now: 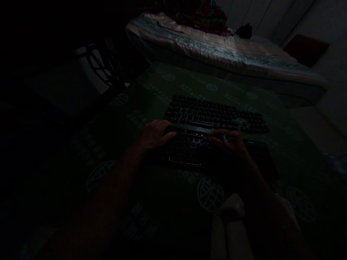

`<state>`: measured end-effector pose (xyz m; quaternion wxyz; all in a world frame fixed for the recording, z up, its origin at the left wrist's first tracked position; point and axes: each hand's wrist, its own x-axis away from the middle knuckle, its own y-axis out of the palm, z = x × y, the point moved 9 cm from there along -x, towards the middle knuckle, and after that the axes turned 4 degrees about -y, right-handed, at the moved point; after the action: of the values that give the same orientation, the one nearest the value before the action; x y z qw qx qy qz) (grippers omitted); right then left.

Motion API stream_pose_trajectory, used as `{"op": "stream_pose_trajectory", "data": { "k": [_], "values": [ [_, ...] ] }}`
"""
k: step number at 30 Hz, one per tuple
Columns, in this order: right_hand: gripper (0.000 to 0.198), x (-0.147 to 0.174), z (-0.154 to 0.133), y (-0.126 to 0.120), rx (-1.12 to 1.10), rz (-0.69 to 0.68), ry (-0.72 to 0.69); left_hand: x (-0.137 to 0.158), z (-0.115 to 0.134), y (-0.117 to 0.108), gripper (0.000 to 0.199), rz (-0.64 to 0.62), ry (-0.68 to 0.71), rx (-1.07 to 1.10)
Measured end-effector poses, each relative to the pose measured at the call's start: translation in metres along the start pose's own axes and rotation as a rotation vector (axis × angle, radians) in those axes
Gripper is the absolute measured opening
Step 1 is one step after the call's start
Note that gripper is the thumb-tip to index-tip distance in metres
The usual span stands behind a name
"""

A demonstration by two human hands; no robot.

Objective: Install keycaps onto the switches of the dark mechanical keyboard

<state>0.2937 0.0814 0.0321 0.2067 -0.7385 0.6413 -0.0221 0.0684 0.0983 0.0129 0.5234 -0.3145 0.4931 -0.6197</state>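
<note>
The scene is very dark. A black keyboard (184,160) lies on a green printed sheet, nearest to me. My left hand (155,134) is closed on its far left corner, thumb on the near side and fingers on the far side. My right hand (229,144) is over its middle right, fingers pinched together. Something small with a bluish patch shows at those fingers, too dark to name. Just beyond both hands lies a second set of black keys (208,112), with a pale gap among the keys on its right side.
The green sheet (151,83) with white globe prints covers the table. A pale cloth (230,224) lies at the near right, by my right forearm. Behind the table is a bed (217,54) with dark fabric on it. A chair with a curved-pattern back (101,66) stands at left.
</note>
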Motion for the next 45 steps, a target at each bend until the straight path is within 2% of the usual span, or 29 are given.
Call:
{"op": "stream_pose_trajectory", "data": {
  "k": [3, 9, 13, 15, 19, 25, 30, 33, 36, 40, 45],
  "values": [
    [0.025, 0.000, 0.001, -0.002, -0.006, 0.041, 0.010, 0.000, 0.000, 0.000, 0.038, 0.006, 0.010, 0.009],
    [0.030, 0.003, 0.006, 0.001, -0.031, -0.064, 0.093, 0.000, 0.001, -0.001, 0.040, -0.003, 0.006, -0.002],
    [0.031, 0.002, 0.009, -0.014, -0.024, 0.018, 0.132, 0.000, 0.000, 0.000, 0.041, -0.005, 0.006, -0.008],
    [0.030, 0.001, 0.011, -0.015, -0.028, 0.039, 0.121, -0.001, -0.001, 0.000, 0.040, 0.001, 0.013, -0.007],
    [0.028, -0.001, 0.014, -0.011, -0.001, -0.018, 0.078, -0.001, -0.001, 0.000, 0.038, 0.004, 0.011, -0.009],
    [0.034, 0.000, 0.018, -0.023, -0.003, -0.006, 0.114, 0.000, 0.002, -0.003, 0.042, -0.009, -0.002, -0.013],
    [0.031, 0.000, 0.014, -0.017, -0.006, -0.063, 0.104, 0.000, 0.001, -0.003, 0.043, -0.015, -0.012, -0.015],
    [0.031, 0.001, 0.017, -0.023, 0.001, -0.015, 0.138, -0.001, 0.001, -0.003, 0.043, -0.004, -0.006, -0.009],
    [0.029, -0.001, 0.016, -0.025, 0.010, 0.044, 0.115, -0.001, -0.001, -0.003, 0.043, 0.004, -0.014, -0.014],
    [0.026, -0.003, 0.011, -0.015, 0.014, 0.033, 0.049, -0.001, 0.000, -0.003, 0.042, -0.009, -0.012, -0.004],
    [0.023, -0.003, 0.010, -0.012, 0.011, 0.016, 0.045, 0.000, 0.001, -0.003, 0.041, -0.011, -0.006, -0.005]
  ]
}}
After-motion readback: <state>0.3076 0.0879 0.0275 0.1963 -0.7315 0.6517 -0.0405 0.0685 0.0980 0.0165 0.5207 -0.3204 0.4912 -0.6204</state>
